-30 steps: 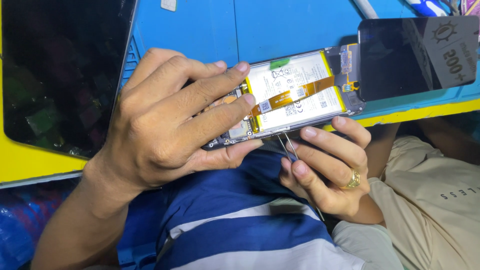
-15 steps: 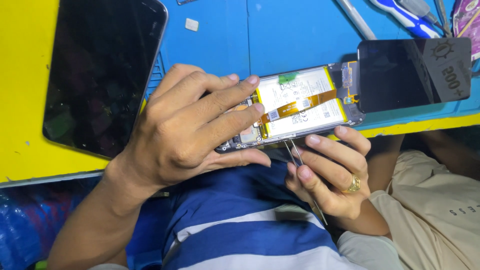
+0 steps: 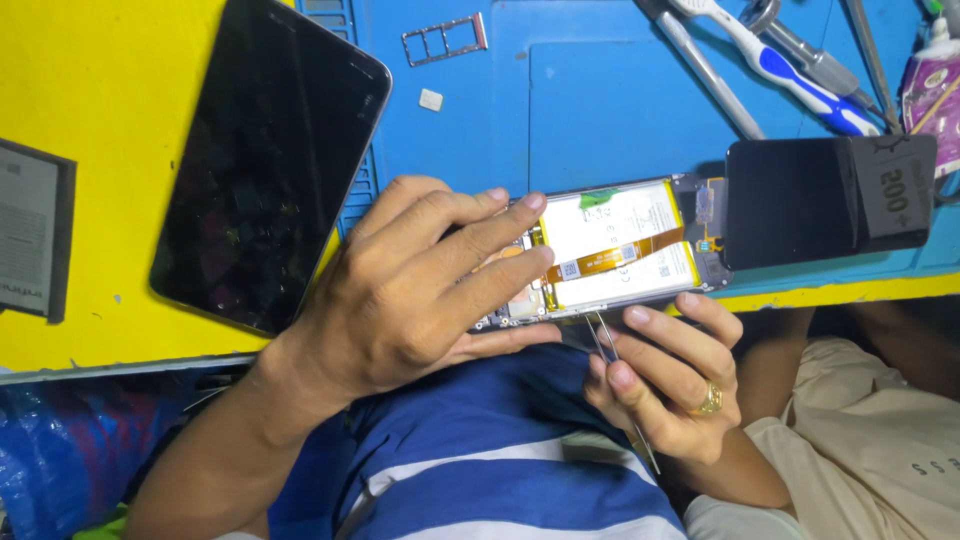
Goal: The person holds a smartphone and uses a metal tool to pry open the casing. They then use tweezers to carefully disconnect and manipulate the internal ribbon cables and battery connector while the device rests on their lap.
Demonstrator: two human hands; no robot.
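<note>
An opened phone (image 3: 620,250) with a white battery and an orange flex strip lies at the near edge of the blue mat (image 3: 600,100). My left hand (image 3: 420,290) grips its left end, fingers spread over the board and thumb under the edge. My right hand (image 3: 665,385), wearing a gold ring, holds thin metal tweezers (image 3: 612,365) below the phone, tips pointing up at its lower edge. A detached dark screen (image 3: 820,200) rests against the phone's right end.
A large black tablet (image 3: 265,165) lies tilted on the yellow bench top. A SIM tray (image 3: 445,38) and a small white chip (image 3: 431,99) sit on the mat. Screwdrivers and a toothbrush (image 3: 770,60) lie at the back right. A grey battery (image 3: 30,230) lies at the far left.
The view has shifted, so the tablet and the mat show more fully. Both hands keep their grips on the phone and the tweezers.
</note>
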